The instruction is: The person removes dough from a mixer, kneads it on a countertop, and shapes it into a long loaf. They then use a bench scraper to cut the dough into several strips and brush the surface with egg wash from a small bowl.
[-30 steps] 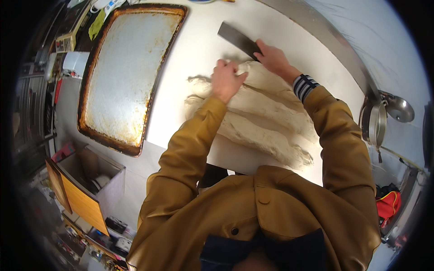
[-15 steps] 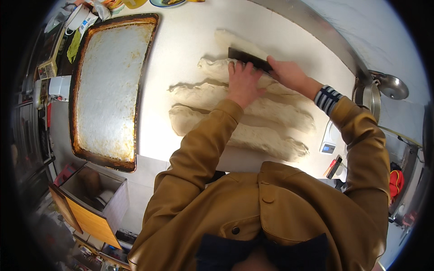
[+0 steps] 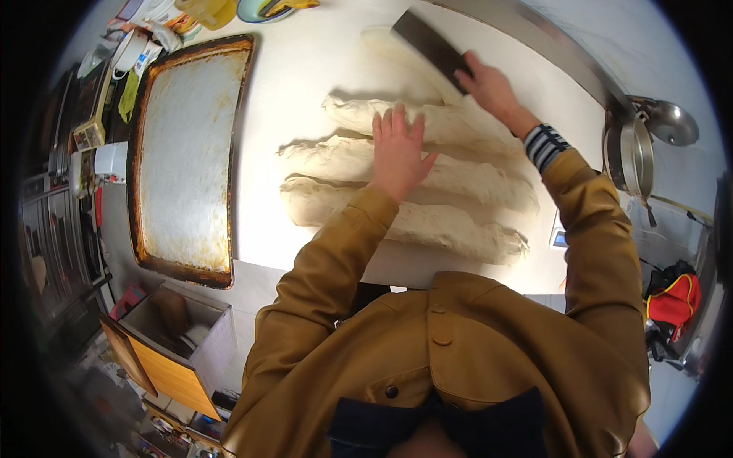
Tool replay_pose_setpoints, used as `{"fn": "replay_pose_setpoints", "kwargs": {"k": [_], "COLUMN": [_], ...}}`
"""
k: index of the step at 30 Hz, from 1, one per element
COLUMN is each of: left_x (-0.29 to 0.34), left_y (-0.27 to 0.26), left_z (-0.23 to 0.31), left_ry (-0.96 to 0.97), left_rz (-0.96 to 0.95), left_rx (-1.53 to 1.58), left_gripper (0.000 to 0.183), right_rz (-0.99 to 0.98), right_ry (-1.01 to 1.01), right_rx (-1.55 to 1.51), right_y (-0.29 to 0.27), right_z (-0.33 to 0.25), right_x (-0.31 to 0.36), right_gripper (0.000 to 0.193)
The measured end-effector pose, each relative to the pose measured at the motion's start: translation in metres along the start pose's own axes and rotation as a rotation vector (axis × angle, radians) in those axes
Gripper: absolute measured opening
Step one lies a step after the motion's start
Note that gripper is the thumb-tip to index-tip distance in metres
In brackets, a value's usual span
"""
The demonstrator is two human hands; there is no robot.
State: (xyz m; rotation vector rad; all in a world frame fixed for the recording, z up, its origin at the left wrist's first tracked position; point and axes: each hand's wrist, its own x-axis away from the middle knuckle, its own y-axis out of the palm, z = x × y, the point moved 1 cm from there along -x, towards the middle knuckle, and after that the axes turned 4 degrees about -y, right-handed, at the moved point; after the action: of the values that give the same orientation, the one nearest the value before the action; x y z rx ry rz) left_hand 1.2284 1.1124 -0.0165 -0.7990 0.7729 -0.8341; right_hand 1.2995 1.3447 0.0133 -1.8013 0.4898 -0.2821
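Observation:
Three long rolls of pale dough lie side by side across the white table: a near roll (image 3: 447, 231), a middle roll (image 3: 477, 183) and a far roll (image 3: 351, 111). Over the far and middle rolls, my left hand (image 3: 400, 156) reaches with its fingers stretched out and holds nothing. Whether it presses on the dough, I cannot tell. My right hand (image 3: 491, 85) grips one end of a dark, broad-bladed cleaver (image 3: 430, 47), its handle hidden in the fingers. The blade is beyond the far roll, slanting to the far left. A pale, floury patch shows beneath it.
Left of the dough lies a large worn baking tray (image 3: 183, 145) with a browned rim. A bowl (image 3: 263, 9) stands at the far edge. Metal pans (image 3: 630, 149) hang at the right, and a small scale (image 3: 559, 238) sits by my right sleeve. An opened wooden cabinet (image 3: 164, 370) is lower left.
My right hand has drawn the cleaver away from the far roll, toward the far side. My left hand has come off the blade area and its fingers are straighter. The view has shifted slightly.

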Motion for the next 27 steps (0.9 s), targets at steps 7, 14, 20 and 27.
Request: {"fn": "replay_pose_setpoints", "kwargs": {"k": [7, 14, 20, 27], "left_x": [-0.030, -0.034, -0.020, -0.016], "left_y": [0.050, 0.069, 0.066, 0.064], "left_z": [0.063, 0.060, 0.074, 0.090], "left_ry": [0.157, 0.119, 0.135, 0.139], "left_rz": [-0.053, -0.259, -0.269, -0.215], "left_rx": [0.151, 0.120, 0.018, 0.009], "left_gripper": [0.066, 0.069, 0.063, 0.063], "right_rz": [-0.468, -0.423, -0.355, 0.208], "right_ry": [-0.199, -0.161, -0.126, 0.142], "right_rx": [0.254, 0.117, 0.089, 0.062], "right_y": [-0.078, 0.008, 0.022, -0.058], "right_z": [0.030, 0.046, 0.047, 0.089], "right_x": [0.060, 0.068, 0.073, 0.079], "right_gripper": [0.027, 0.021, 0.019, 0.029]}}
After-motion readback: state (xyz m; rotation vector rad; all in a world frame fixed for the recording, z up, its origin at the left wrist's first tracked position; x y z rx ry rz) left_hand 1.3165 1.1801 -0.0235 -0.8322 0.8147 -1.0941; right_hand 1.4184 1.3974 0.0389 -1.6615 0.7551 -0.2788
